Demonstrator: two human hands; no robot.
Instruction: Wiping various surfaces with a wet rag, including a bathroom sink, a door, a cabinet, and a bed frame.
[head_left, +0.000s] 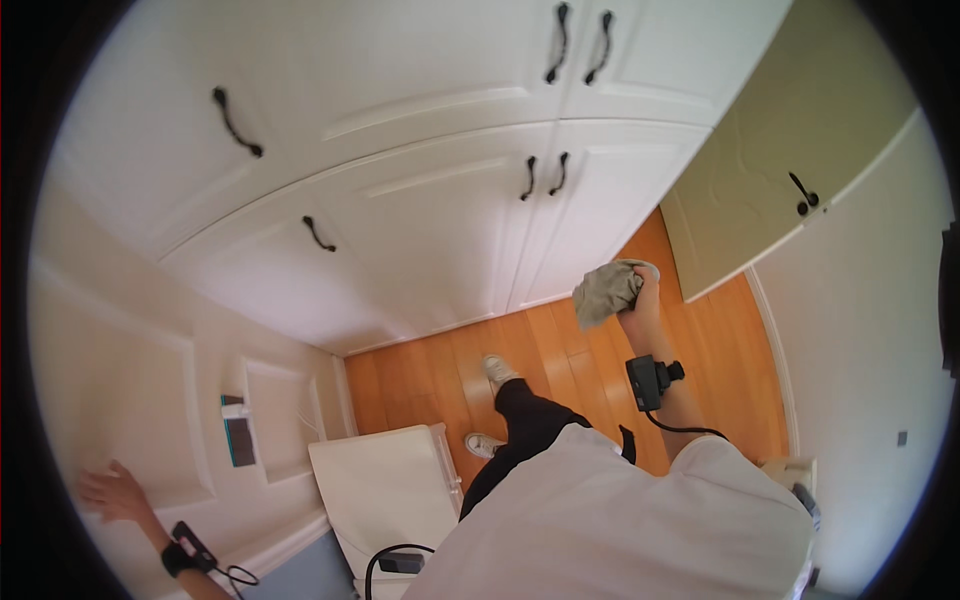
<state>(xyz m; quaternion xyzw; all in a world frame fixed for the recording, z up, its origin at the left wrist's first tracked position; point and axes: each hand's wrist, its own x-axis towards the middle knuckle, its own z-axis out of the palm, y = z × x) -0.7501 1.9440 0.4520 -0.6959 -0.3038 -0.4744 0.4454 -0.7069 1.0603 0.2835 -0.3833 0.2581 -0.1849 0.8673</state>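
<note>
My right hand (646,288) is closed round a crumpled grey-green cloth (604,293), held out in front of me above the wooden floor. Part of the cloth hangs down to the left of the fingers. Far to the left, my left hand (115,492) is open with its fingers spread, at the surface of a white panelled door (120,380). It looks slightly blurred, and I cannot tell whether the palm presses on the panel. A small device on a strap (190,550) sits on my left wrist, and another dark device (648,382) on my right forearm.
White cupboards (430,230) with dark curved handles stand ahead. An open beige door (745,210) is at the right, beside a white wall (870,330). At lower left stands a white box-like piece (385,480). A small teal-edged panel (238,432) is on the left door.
</note>
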